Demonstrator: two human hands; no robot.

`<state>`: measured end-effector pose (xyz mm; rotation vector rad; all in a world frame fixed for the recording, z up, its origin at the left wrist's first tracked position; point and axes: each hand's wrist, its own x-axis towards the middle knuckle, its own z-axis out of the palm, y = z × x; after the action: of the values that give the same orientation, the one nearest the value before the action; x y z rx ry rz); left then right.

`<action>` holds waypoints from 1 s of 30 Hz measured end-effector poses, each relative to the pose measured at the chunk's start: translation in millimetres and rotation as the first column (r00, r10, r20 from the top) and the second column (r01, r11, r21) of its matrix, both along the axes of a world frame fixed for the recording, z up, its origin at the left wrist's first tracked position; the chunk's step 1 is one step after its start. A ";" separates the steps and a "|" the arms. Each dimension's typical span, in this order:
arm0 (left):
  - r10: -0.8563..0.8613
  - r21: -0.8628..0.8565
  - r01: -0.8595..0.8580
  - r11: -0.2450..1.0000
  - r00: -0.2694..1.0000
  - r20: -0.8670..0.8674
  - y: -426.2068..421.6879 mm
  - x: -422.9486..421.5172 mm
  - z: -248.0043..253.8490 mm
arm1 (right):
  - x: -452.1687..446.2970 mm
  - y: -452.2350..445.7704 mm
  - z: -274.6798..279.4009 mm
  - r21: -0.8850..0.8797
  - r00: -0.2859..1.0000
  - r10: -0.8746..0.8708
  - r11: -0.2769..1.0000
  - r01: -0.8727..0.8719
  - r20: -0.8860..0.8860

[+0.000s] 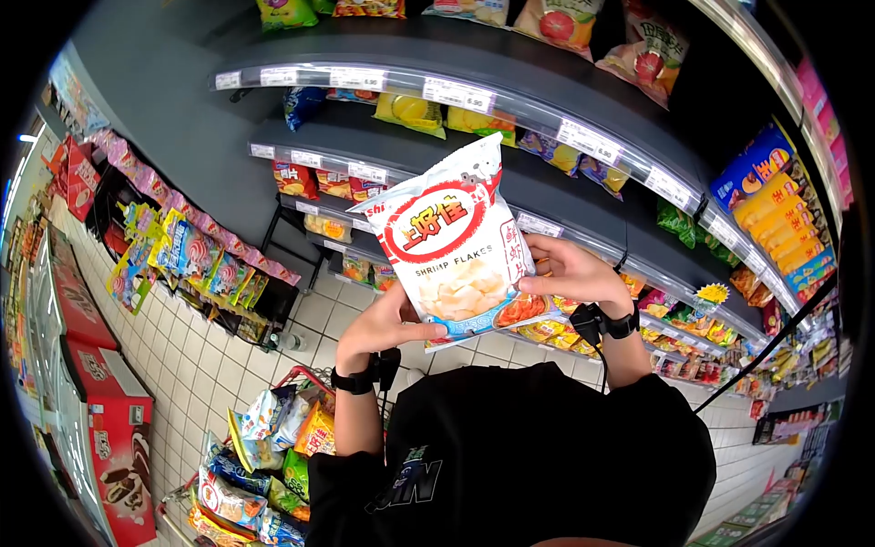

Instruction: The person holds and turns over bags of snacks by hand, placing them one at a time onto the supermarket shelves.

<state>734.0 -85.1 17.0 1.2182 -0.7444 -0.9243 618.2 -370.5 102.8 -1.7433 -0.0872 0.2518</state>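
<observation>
A white and red bag of shrimp flakes (456, 246) is held up in front of the shelves, its printed front facing me and slightly tilted. My left hand (378, 326) grips its lower left corner, the thumb lying across the front. On the lower right edge my right hand (574, 273) is closed, thumb on the front and fingers partly hidden behind the bag. Both wrists wear black bands with cables. Below on the left stands a shopping cart (301, 372) with a red rim, filled with several colourful snack bags (232, 497).
Dark curved shelves (538, 87) with price tags and snack bags rise ahead. Hanging candy packs (187, 246) fill a rack on the left. Red freezers (114, 447) line the far left. Pale tiles (205, 365) cover the floor. Orange packs (779, 214) stand on the right.
</observation>
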 end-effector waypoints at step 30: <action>0.541 -0.025 -0.552 0.834 0.825 -0.164 106.4 45.8 -61.9 | 135.4 114.4 -41.3 -0.270 0.942 0.058 0.951 -0.153 -0.331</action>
<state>779.8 21.2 -44.9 1.1921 -0.2687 -0.4948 753.6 -256.1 61.5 -1.9707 0.0978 0.6525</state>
